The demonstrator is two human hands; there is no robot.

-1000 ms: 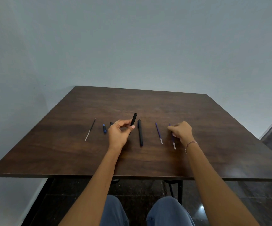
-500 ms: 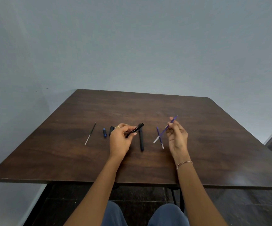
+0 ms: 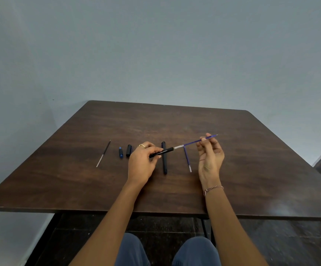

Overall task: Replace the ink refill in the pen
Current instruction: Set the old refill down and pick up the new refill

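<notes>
The step in hand is insertion: the left hand point(image 3: 142, 162) grips the black barrel point(image 3: 161, 151) in curled fingers; the right hand point(image 3: 210, 154) pinches the blue refill point(image 3: 194, 142) near its tip; its pale end is at the barrel's mouth, just beyond the left fingertips; next, I judge, comes a straight push; half a second ago they were apart and unaligned.

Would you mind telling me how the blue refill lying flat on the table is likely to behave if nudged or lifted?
The spare blue refill looks thin and round, so a sideways nudge would probably roll it on the smooth table. It seems very light, and so slender it may flex slightly and need a fingertip pinch to lift.
</notes>
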